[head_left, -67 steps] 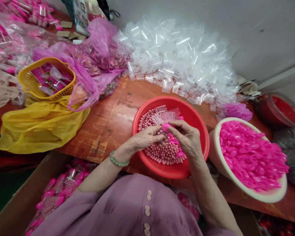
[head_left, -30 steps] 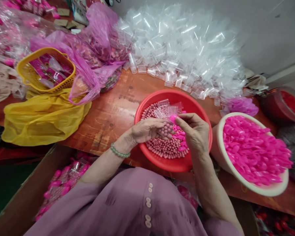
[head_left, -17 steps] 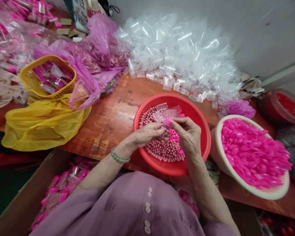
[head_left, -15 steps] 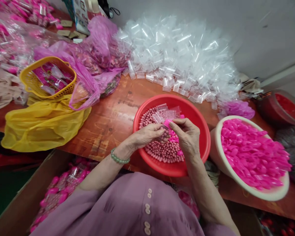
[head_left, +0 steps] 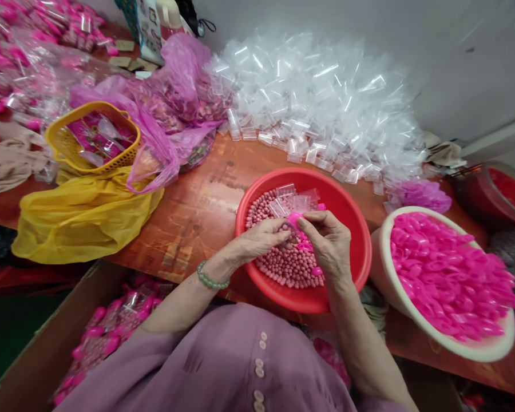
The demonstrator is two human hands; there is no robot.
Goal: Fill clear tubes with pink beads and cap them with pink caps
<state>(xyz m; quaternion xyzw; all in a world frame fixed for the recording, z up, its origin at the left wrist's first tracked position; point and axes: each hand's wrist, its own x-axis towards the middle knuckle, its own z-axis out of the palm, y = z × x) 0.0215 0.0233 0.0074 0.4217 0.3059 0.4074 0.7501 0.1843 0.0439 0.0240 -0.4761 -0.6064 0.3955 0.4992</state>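
At ten o'clock from the red bowl [head_left: 300, 302], a heap of pink-capped clear pieces [head_left: 79, 23] fills the table's [head_left: 193, 200] far corner. Lower down, between nine and ten, lies a beige cloth [head_left: 8, 163]. Next to it a yellow basket [head_left: 62, 140] holds pink packets [head_left: 98, 137], with a yellow bag [head_left: 86, 223] spread just nearer, at nine. At eight, below the table's edge, a box [head_left: 64, 320] contains more pink-capped pieces. A purple bag [head_left: 184, 63] sits near eleven.

The left hand [head_left: 261, 237], with a green bracelet [head_left: 212, 277] at its wrist, grasps a clear case [head_left: 290, 243] with pink beads in it, over the middle of the bowl. At the case's one o'clock end is a pink cap [head_left: 294, 218]; I cannot tell whether it is fully seated. Under the hands, loose beads [head_left: 283, 269] cover the bowl's bottom, and a few clear cases lie at its twelve o'clock side. Beyond, at twelve, rises a big pile of clear cases [head_left: 317, 103].

The right hand [head_left: 331, 243] pinches the cap between thumb and fingers. At two o'clock is a crumpled pink bag [head_left: 424, 194]; between three and four, a white bucket [head_left: 388, 260] is heaped with pink caps [head_left: 448, 280].
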